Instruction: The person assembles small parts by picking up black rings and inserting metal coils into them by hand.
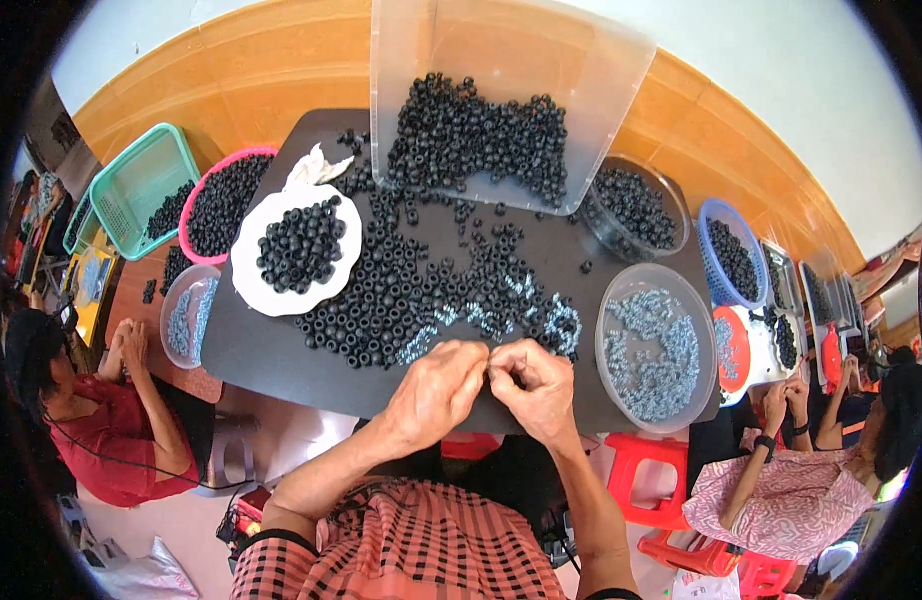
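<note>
My left hand and my right hand meet over the near edge of a dark table. Both have their fingers pinched together, knuckles almost touching. Whatever sits between the fingertips is hidden or too small to name. Just beyond the hands lies a loose spread of black, bead-like round pieces, many showing a hole. Small light-blue pieces, coiled in look, are scattered along the spread's near side. More blue pieces fill part of a round see-through tub to the right of my right hand.
A tipped see-through bin of black pieces stands at the back. At left is a white plate heaped with them; a glass bowl sits back right. Co-workers sit on both sides. Red stools stand at right.
</note>
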